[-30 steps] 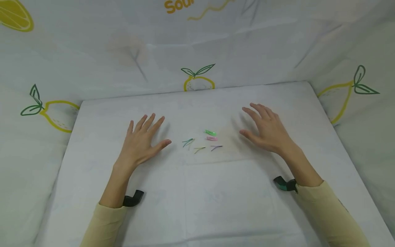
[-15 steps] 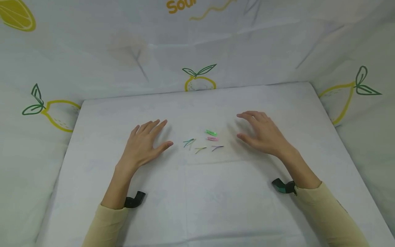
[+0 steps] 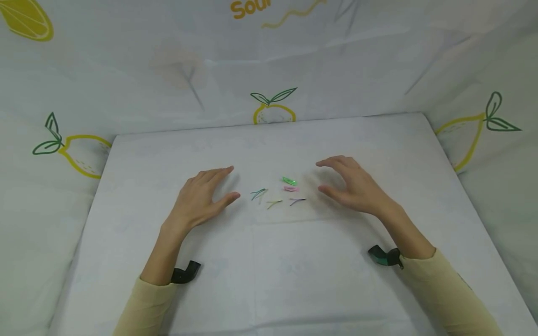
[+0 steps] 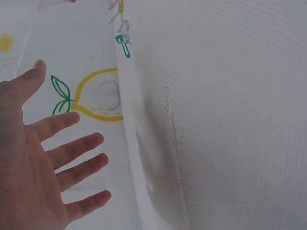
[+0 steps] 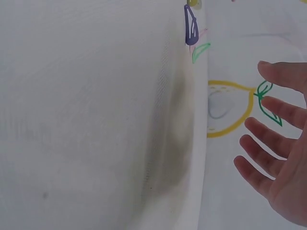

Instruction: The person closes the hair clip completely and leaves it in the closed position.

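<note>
"Nearest entries?"

"Left hand (image 3: 201,198) and right hand (image 3: 353,186), fingers extended and relaxed, thumbs apart, both holding nothing."

"Between the hands?"

"On the white-covered bench (image 3: 311,270): yellow clip (image 3: 275,204) and purple clip (image 3: 299,201) (both splayed into a V), then teal clip (image 3: 258,192), pink clip (image 3: 291,189), green clip (image 3: 289,180)."

"Beyond?"

"Printed lemon (image 3: 274,113), white upright cloth (image 3: 357,88)."

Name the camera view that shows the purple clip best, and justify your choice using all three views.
The right wrist view: the purple clip appears largest there, with its outline and inner gap clear. The head view shows it only as a tiny, thin forked shape. In the left wrist view, I can't make it out.
</note>
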A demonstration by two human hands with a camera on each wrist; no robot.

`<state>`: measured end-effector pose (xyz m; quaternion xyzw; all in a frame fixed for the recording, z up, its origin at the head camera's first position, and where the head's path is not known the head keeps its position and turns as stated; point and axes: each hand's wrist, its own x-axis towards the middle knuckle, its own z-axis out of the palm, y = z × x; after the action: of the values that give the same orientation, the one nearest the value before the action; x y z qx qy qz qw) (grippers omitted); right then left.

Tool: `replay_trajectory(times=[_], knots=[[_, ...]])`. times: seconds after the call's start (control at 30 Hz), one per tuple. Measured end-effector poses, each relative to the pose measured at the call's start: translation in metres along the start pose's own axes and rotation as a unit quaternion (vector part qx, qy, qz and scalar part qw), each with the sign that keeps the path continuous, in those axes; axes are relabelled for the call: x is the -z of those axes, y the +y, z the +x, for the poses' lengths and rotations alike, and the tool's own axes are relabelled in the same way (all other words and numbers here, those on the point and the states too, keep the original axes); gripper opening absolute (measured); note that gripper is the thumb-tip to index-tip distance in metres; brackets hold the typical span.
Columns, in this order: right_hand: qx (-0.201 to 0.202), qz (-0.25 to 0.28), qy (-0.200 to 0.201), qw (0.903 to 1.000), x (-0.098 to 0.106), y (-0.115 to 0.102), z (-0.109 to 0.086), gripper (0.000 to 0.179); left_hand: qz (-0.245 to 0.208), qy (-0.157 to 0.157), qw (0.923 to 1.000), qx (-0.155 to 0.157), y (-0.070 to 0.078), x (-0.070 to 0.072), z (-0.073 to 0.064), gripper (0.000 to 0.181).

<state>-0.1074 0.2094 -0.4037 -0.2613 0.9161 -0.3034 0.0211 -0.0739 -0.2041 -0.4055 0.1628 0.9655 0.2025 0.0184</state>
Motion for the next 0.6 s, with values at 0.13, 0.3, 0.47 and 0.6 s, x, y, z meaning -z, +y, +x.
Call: replay_trajectory(times=[0.13, 0.3, 0.47, 0.6], knots=[[0.007, 0.014, -0.002, 0.9999, -0.0011, -0.0018, -0.0003, 0.049, -0.006, -0.001, 1.0, 0.004, 0.0003, -0.0002, -0.0009, 0.071], [0.017, 0.029, -0.003, 0.9994, -0.0032, -0.0016, -0.0009, 0.047, -0.013, -0.006, 0.9998, 0.011, -0.0002, -0.0012, -0.0019, 0.069], [0.029, 0.043, -0.014, 0.9985, -0.0056, -0.0009, -0.0005, 0.046, -0.028, -0.016, 0.9993, 0.017, 0.0007, -0.0017, -0.0024, 0.068], [0.035, 0.057, -0.025, 0.9975, -0.0074, -0.0017, -0.0001, 0.044, -0.044, -0.019, 0.9986, 0.02, 0.004, -0.002, -0.0017, 0.067]])
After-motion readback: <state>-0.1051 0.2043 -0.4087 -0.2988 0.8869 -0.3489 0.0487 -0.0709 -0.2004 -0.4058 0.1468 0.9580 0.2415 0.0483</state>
